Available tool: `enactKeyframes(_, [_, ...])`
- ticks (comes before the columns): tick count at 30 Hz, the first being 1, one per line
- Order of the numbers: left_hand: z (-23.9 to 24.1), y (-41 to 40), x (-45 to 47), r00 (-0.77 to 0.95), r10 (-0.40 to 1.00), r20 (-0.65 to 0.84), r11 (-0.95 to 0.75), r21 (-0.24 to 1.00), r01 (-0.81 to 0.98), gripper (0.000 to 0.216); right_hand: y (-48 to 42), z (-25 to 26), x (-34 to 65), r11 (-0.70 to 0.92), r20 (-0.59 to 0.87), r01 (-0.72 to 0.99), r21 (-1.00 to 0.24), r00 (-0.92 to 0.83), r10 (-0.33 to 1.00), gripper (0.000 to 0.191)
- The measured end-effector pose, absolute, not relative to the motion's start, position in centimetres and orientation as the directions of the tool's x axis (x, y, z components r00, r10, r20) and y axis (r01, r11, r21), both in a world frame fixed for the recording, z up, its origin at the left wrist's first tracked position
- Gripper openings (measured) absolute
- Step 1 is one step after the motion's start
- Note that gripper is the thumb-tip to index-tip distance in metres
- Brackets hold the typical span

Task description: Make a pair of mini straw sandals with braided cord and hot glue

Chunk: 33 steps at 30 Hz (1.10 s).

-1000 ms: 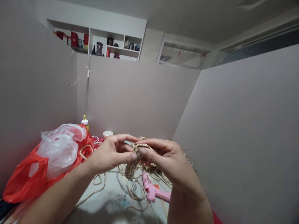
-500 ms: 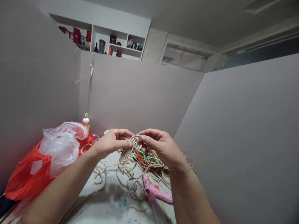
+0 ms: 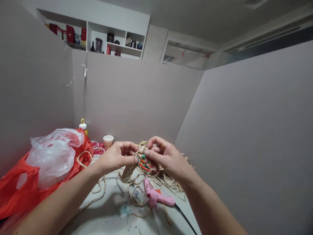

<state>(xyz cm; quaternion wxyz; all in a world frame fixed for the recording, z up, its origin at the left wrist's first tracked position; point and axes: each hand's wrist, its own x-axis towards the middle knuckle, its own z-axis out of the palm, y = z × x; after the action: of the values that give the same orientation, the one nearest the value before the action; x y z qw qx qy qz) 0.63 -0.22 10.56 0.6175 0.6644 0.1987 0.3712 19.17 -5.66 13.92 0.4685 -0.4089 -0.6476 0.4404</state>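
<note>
A small woven straw piece (image 3: 129, 172) is held up between both hands above the table, its lower part hanging below my left fingers. My left hand (image 3: 118, 156) pinches it from the left, thumb toward me. On the other side my right hand (image 3: 165, 156) grips its upper edge between thumb and fingers; the exact strand there is too small to tell. Behind and below the hands lie orange-and-green-handled tools (image 3: 146, 165), partly hidden by the right fingers. A pink glue gun (image 3: 156, 195) rests on the table under them, with braided straw cord (image 3: 137, 197) coiled beside it.
Loose straw (image 3: 168, 179) is heaped behind my right hand. Red and white plastic bags (image 3: 52, 156) bulge on the left. A paper cup (image 3: 108, 141) and a yellow bottle with a white lid (image 3: 83, 126) stand at the back. Grey partitions (image 3: 137, 98) enclose the table (image 3: 107, 215).
The view has shifted, so the cup and the glue gun's black cable now show. The woven piece has been turned in my hands and hangs lower. Both hands still grip it.
</note>
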Motion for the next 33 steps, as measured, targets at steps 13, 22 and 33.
enactKeyframes(13, [6.8, -0.4, 2.2, 0.656, 0.755, 0.015, -0.315, 0.885, 0.343, 0.022, -8.3, 8.6, 25.9, 0.218, 0.219, 0.193, -0.957, -0.019, 0.976, 0.042])
enactKeyframes(22, [5.1, -3.1, 1.3, 0.542, 0.732, 0.413, -0.657, 0.637, 0.403, 0.039, -10.6, 5.5, 23.4, 0.028, 0.033, -0.026, -0.999, -0.206, 0.978, 0.059])
enactKeyframes(33, [6.2, -6.6, 2.8, 0.584, 0.419, 0.695, -0.891, 0.439, 0.118, 0.035, -12.7, 5.9, 20.7, 0.157, 0.19, -0.108, -0.982, -0.479, 0.857, 0.07])
